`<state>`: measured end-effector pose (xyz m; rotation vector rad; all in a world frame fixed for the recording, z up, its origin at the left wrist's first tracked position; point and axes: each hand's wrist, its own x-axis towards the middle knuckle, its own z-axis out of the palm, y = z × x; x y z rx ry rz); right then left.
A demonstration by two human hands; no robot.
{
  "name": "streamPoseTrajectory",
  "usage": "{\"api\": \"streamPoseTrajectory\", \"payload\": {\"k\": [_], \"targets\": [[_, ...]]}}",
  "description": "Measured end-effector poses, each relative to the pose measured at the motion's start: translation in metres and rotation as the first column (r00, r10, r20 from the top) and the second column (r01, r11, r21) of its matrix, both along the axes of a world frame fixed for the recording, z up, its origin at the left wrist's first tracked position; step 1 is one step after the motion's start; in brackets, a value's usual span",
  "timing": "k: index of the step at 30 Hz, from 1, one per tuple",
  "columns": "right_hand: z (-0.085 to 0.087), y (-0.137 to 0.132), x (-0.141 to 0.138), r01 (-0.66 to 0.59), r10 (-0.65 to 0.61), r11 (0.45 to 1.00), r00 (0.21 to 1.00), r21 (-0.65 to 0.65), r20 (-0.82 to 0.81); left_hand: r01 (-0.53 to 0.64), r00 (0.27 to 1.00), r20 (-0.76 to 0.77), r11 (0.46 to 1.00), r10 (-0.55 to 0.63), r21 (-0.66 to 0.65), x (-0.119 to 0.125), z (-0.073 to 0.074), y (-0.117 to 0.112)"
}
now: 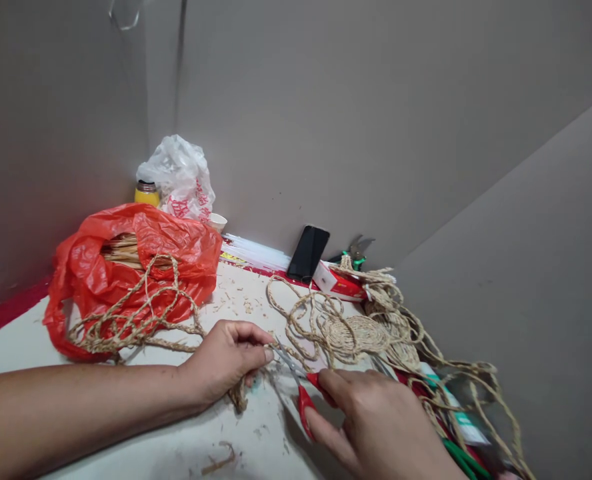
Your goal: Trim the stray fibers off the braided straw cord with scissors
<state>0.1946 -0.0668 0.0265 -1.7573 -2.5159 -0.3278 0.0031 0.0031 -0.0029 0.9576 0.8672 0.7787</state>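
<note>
My left hand is closed in a pinch on a braided straw cord, which trails left toward a red plastic bag. A frayed bunch of straw hangs below the fingers. In my right hand is a pair of scissors with red handles, fingers through the loops. Its blades are parted, their tips close to the cord at my left fingertips. Beyond the scissors lie a loose braided cord and a coiled straw disc.
The red bag holds straw stalks. Behind it are a white plastic bag, a yellow jar and a paper cup. A phone leans on the wall beside green-handled pruners. Straw scraps litter the table.
</note>
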Motion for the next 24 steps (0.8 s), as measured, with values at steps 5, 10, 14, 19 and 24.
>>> {"api": "streamPoseTrajectory", "payload": {"k": [5,10,14,19,24], "targets": [[0.002,-0.002,0.002,-0.032,0.032,0.999,0.998,0.001,0.053,0.023,0.999,-0.037,1.000,-0.024,-0.004,-0.001,0.001,0.000],[0.002,-0.002,0.004,-0.042,0.041,0.999,0.994,0.012,0.104,0.038,0.998,-0.045,0.999,-0.038,-0.009,-0.001,0.000,0.000],[0.000,-0.001,0.008,-0.068,0.068,0.998,0.989,-0.001,0.133,0.045,0.998,-0.039,0.999,-0.046,-0.026,-0.001,0.000,0.000],[0.003,0.001,0.013,-0.071,0.072,0.997,0.997,-0.042,0.033,0.068,0.998,-0.013,0.997,-0.068,-0.030,-0.001,-0.002,0.001],[0.009,0.000,0.012,-0.064,0.037,0.984,0.986,-0.166,-0.160,0.084,0.996,0.016,0.996,-0.084,0.001,-0.001,-0.004,0.002]]}}
